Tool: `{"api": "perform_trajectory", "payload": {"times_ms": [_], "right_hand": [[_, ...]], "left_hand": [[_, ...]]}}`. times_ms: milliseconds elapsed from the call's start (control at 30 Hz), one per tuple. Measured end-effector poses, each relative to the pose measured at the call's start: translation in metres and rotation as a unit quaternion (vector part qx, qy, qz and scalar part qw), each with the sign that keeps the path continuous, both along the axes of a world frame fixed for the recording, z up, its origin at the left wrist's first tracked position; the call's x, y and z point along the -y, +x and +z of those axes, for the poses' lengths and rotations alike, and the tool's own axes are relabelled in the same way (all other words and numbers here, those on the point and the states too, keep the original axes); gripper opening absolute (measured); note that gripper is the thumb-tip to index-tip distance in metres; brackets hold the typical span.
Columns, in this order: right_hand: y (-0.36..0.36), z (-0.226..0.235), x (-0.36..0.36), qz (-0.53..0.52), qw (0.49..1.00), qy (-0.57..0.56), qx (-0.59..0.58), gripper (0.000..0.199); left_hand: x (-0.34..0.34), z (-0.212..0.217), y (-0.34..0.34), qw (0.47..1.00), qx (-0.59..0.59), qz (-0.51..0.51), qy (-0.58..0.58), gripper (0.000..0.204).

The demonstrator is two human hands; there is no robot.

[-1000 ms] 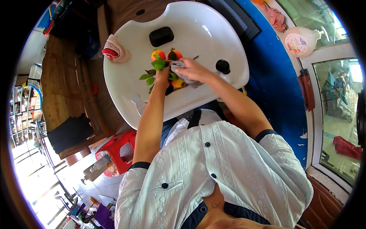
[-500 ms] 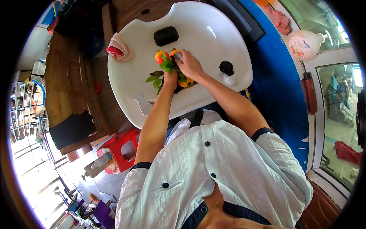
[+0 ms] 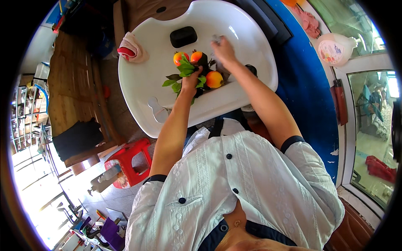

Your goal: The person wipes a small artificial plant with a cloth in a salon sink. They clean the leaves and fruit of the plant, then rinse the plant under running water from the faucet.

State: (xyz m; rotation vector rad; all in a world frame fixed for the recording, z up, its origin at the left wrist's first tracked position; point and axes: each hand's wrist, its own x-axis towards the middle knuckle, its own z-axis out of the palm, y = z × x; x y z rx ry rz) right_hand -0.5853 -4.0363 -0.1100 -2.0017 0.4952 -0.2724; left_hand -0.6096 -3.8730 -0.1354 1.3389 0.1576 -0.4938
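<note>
From where I stood, the broad white basin [image 3: 142, 79] was the main container, and both of the person's hands were over it. The left hand [image 3: 191, 80] had its fingers curled round the stems of a leafy fruit spray [image 3: 214, 79], gripping it within the near half of the bowl. Three orange fruits stood out on that spray, two flushed red side by side beyond the hand and a yellower one to its right, with green leaves [image 3: 186, 67] around the grip. Whether the spray touched the bowl, I could not tell.

The right hand [image 3: 225, 50] was raised to the right of the two far fruits, apart from them. It was blurred, but its fingertips were pinched on a grey cloth [image 3: 216, 39].

Also in the basin, a black oblong pad [image 3: 183, 37] lay towards the far side. A round black piece [image 3: 251, 70] showed at the right, partly hidden by the forearm, and a silvery plate [image 3: 158, 109] sat at the near left. A folded pink towel [image 3: 132, 48] with a red patch was draped over the left rim.

By the window stood a large translucent bottle [image 3: 336, 49] with a pale pinkish look; its contents I could not make out. Below, on the left, was a red stool [image 3: 140, 161].
</note>
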Motion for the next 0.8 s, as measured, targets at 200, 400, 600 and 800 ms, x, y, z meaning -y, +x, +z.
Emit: {"api": "perform_trajectory", "payload": {"times_ms": [200,400,600,800], "right_hand": [[-0.029,0.013,-0.043,0.229,0.953,-0.197,-0.018,0.029],[-0.065,0.018,-0.034,0.295,0.929,-0.221,0.037,0.030],[-0.085,0.067,0.037,0.196,0.942,0.268,-0.043,0.026],[-0.025,0.004,0.070,-0.181,0.936,0.282,0.103,0.026]], "left_hand": [[-0.002,0.005,0.000,0.984,0.137,-0.032,0.106,0.031],[0.000,-0.010,0.005,0.991,0.109,-0.019,0.077,0.032],[-0.010,-0.009,0.015,0.996,0.031,0.008,-0.081,0.026],[-0.015,0.010,0.005,0.996,0.050,-0.067,0.037,0.021]]}}
